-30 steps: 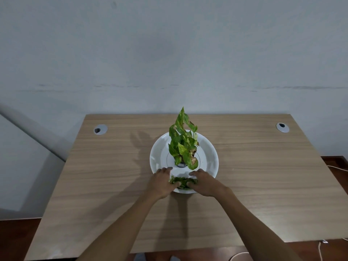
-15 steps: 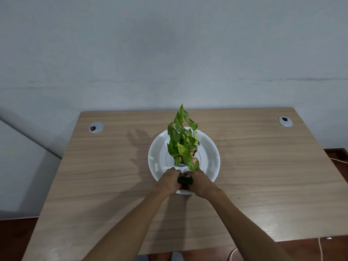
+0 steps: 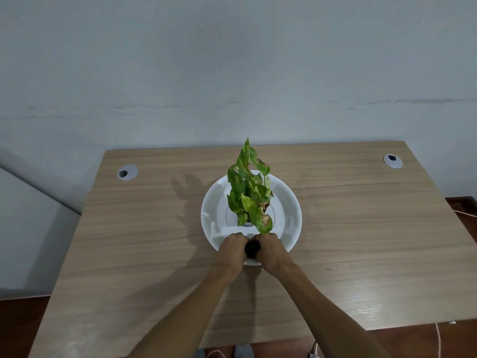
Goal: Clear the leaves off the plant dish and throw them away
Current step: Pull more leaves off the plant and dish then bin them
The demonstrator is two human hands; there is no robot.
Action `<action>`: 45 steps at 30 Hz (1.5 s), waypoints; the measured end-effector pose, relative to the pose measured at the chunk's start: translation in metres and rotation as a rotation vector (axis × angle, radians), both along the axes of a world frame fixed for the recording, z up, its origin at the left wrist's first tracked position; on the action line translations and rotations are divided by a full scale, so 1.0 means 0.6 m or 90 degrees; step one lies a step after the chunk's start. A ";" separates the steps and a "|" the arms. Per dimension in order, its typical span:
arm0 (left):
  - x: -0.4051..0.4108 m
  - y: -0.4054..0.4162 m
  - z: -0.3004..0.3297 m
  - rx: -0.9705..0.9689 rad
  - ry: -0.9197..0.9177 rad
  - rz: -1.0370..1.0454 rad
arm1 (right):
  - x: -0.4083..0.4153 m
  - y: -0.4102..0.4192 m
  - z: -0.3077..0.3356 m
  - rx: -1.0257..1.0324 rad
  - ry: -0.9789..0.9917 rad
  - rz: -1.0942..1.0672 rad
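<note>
A round white plant dish (image 3: pixel 289 202) sits in the middle of the wooden table (image 3: pixel 129 241), with a green, yellow-mottled plant (image 3: pixel 249 192) standing upright in its centre. At the dish's near rim, my left hand (image 3: pixel 232 251) and my right hand (image 3: pixel 271 251) are pressed together. A dark bunch of loose leaves (image 3: pixel 252 248) is squeezed between them; only a small part shows between the knuckles. Both fists are closed around it.
Two round cable grommets sit in the table's far corners, the left grommet (image 3: pixel 127 172) and the right grommet (image 3: pixel 392 160). A plain wall stands right behind the table. White cables (image 3: pixel 438 332) lie on the dark floor at the lower right.
My hands have closed together over the leaves at the dish's near rim. The leaves, spread flat and green a second ago, are now bunched into a dark clump between my fists.
</note>
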State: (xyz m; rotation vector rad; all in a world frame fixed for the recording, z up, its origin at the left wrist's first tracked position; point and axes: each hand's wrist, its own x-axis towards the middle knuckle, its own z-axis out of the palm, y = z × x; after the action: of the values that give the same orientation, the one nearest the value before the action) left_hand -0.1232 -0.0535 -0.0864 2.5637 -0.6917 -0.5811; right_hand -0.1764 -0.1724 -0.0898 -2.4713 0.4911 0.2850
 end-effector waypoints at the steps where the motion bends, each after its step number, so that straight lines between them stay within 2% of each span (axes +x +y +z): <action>1: -0.002 0.000 0.000 0.003 -0.003 0.003 | 0.000 0.001 -0.001 0.000 0.005 -0.003; 11: -0.001 0.005 -0.001 -0.046 0.037 0.041 | -0.008 -0.003 -0.003 -0.011 -0.001 0.001; 23: 0.008 -0.003 0.022 -0.111 0.019 0.081 | -0.016 -0.033 0.038 0.142 -0.085 -0.060; 33: 0.016 -0.003 0.059 -0.127 0.076 0.141 | -0.011 -0.046 0.075 0.151 -0.099 -0.035; 45: -0.026 0.056 0.063 -0.155 0.077 0.197 | -0.024 0.004 0.071 0.156 -0.092 0.013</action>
State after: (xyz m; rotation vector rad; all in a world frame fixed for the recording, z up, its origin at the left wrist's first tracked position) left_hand -0.1388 -0.0198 -0.0484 2.3232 -0.2943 -0.5085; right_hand -0.1906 -0.1703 -0.0471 -2.2398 0.3484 0.1632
